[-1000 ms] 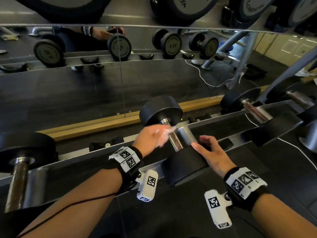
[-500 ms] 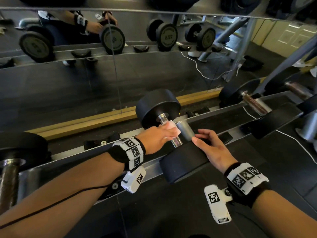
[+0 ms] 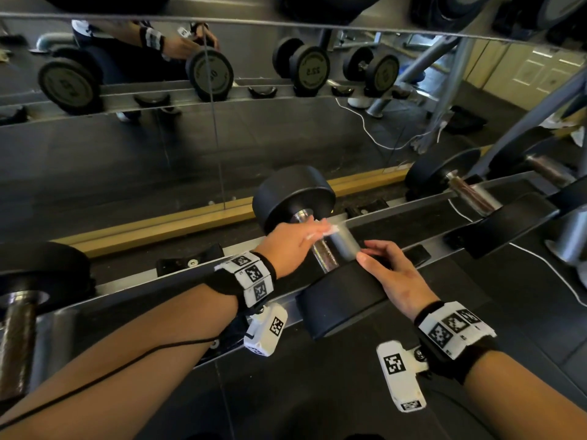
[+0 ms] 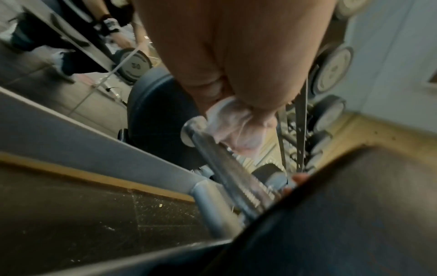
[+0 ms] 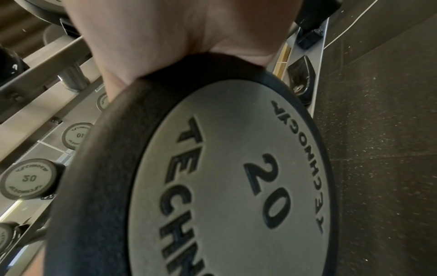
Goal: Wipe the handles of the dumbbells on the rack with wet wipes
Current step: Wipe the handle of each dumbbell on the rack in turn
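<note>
Left hand [image 3: 290, 241] grips a white wet wipe [image 3: 327, 229] around the dumbbell handle [image 3: 324, 249], at its far end (beside the far weight head). Right hand [image 3: 394, 276] rests on the near weight head [image 3: 343, 300].

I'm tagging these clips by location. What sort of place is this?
Most likely a gym's free-weights area: round-headed dumbbells sit on a long metal rack, a wall mirror reflects more numbered weights, and the near dumbbell head is marked 20.
</note>
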{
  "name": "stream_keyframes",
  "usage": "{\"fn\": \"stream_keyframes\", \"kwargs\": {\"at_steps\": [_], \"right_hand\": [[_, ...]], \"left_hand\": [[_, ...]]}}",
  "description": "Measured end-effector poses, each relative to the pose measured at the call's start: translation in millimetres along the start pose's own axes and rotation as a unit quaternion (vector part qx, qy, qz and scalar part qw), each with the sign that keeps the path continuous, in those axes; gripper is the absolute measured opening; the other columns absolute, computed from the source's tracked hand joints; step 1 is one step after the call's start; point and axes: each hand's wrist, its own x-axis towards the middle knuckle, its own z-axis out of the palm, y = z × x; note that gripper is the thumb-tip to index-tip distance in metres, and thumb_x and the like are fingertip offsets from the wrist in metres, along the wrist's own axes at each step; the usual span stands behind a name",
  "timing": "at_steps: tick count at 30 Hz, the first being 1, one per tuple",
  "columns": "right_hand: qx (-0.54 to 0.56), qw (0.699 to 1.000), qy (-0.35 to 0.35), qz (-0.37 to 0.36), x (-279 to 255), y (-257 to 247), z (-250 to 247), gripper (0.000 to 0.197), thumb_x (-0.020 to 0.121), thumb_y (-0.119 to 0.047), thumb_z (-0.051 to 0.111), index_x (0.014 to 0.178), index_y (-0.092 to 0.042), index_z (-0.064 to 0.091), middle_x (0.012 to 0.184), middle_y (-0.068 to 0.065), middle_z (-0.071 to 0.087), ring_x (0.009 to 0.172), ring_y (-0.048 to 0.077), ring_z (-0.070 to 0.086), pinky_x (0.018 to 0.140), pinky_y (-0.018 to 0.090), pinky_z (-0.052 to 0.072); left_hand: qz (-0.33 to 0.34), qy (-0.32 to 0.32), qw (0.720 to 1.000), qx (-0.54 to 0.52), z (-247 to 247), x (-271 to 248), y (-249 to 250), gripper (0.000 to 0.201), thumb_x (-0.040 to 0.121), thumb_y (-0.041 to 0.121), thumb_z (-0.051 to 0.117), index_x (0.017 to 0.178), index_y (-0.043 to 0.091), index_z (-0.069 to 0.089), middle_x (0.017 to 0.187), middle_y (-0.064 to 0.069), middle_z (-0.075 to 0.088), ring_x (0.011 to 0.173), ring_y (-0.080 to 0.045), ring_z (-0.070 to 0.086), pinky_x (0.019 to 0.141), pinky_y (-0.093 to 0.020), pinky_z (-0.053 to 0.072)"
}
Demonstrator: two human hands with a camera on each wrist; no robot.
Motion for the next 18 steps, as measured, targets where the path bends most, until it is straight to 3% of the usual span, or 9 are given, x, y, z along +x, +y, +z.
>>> {"fn": "stream_keyframes", "kwargs": {"at_steps": [1, 2, 4, 8, 10, 13, 15, 16, 18], "right_hand": [[-0.002, 1.0, 0.002, 0.0, -1, 0, 0, 0.049, 0.08, -0.036, 0.073, 0.125, -0.024, 0.058, 0.121, -0.002, 0.062, 0.097, 0.001, 0.063, 0.064, 0.009, 0.05], [-0.004, 1.0, 0.002, 0.0, -1, -1, 1, 0.049, 0.08, -0.037, 0.072, 0.125, -0.024, 0.058, 0.12, -0.002, 0.062, 0.099, 0.003, 0.063, 0.064, 0.009, 0.05], [-0.014, 1.0, -0.002, 0.001, -3, -2, 0, 0.055, 0.074, -0.046, 0.071, 0.125, -0.027, 0.058, 0.12, -0.005, 0.062, 0.101, 0.005, 0.063, 0.065, 0.012, 0.051], [-0.061, 0.998, -0.011, -0.007, -6, -4, 0, 0.052, 0.069, -0.061, 0.066, 0.115, -0.037, 0.063, 0.112, -0.01, 0.065, 0.102, 0.007, 0.063, 0.076, 0.02, 0.049], [-0.067, 0.998, -0.017, -0.015, -6, -5, 1, 0.04, 0.071, -0.061, 0.065, 0.103, -0.037, 0.068, 0.108, -0.004, 0.066, 0.099, 0.013, 0.063, 0.077, 0.024, 0.048], [-0.073, 0.997, -0.034, -0.013, -8, -7, 2, 0.034, 0.072, -0.059, 0.064, 0.095, -0.035, 0.07, 0.111, 0.002, 0.064, 0.101, 0.02, 0.063, 0.078, 0.03, 0.049], [-0.075, 0.996, -0.041, -0.01, -8, -9, 2, 0.033, 0.073, -0.058, 0.063, 0.095, -0.035, 0.07, 0.112, 0.002, 0.064, 0.101, 0.021, 0.062, 0.079, 0.032, 0.05], [-0.075, 0.996, -0.043, -0.01, -8, -10, 1, 0.033, 0.073, -0.058, 0.063, 0.096, -0.035, 0.07, 0.112, 0.002, 0.063, 0.101, 0.021, 0.062, 0.079, 0.032, 0.05], [-0.071, 0.996, -0.046, -0.013, -9, -10, 1, 0.034, 0.074, -0.057, 0.063, 0.096, -0.033, 0.07, 0.112, 0.004, 0.063, 0.102, 0.023, 0.062, 0.079, 0.033, 0.05]], "left_hand": [[0.004, -0.038, 0.999, 0.028, 6, -2, 0, 0.042, 0.102, 0.041, 0.043, 0.138, 0.025, 0.058, 0.144, -0.005, 0.054, 0.135, -0.019, 0.047, 0.113, -0.017, 0.027], [0.019, -0.058, 0.997, 0.053, 11, -3, -1, 0.04, 0.103, 0.034, 0.044, 0.138, 0.021, 0.057, 0.147, -0.011, 0.051, 0.137, -0.022, 0.044, 0.111, -0.008, 0.02], [0.046, -0.061, 0.995, 0.069, 12, -7, -3, 0.037, 0.104, 0.019, 0.045, 0.14, 0.02, 0.055, 0.152, -0.01, 0.045, 0.135, -0.018, 0.039, 0.094, 0.011, 0.006], [0.024, -0.088, 0.992, 0.087, 8, -18, -1, 0.036, 0.105, 0.03, 0.042, 0.136, 0.04, 0.056, 0.144, 0.0, 0.053, 0.124, -0.015, 0.052, 0.09, -0.005, 0.022], [0.017, -0.104, 0.992, 0.072, 10, -25, 0, 0.035, 0.105, 0.028, 0.043, 0.134, 0.038, 0.059, 0.138, -0.002, 0.059, 0.116, -0.006, 0.053, 0.094, -0.008, 0.029], [-0.001, -0.155, 0.987, 0.037, 9, -35, -2, 0.035, 0.106, 0.023, 0.041, 0.136, 0.029, 0.058, 0.134, -0.004, 0.062, 0.122, -0.018, 0.057, 0.106, -0.03, 0.04], [-0.026, -0.164, 0.986, 0.014, 4, -43, -7, 0.039, 0.106, 0.021, 0.04, 0.142, 0.029, 0.051, 0.138, -0.002, 0.06, 0.127, -0.016, 0.055, 0.11, -0.032, 0.039], [-0.046, -0.145, 0.988, -0.003, 1, -46, -9, 0.04, 0.106, 0.02, 0.041, 0.144, 0.031, 0.048, 0.138, -0.001, 0.059, 0.126, -0.014, 0.055, 0.108, -0.029, 0.04], [-0.105, -0.045, 0.991, -0.07, -6, -46, -11, 0.04, 0.105, 0.017, 0.04, 0.141, 0.033, 0.051, 0.135, -0.001, 0.06, 0.121, -0.014, 0.057, 0.101, -0.027, 0.044]]}}
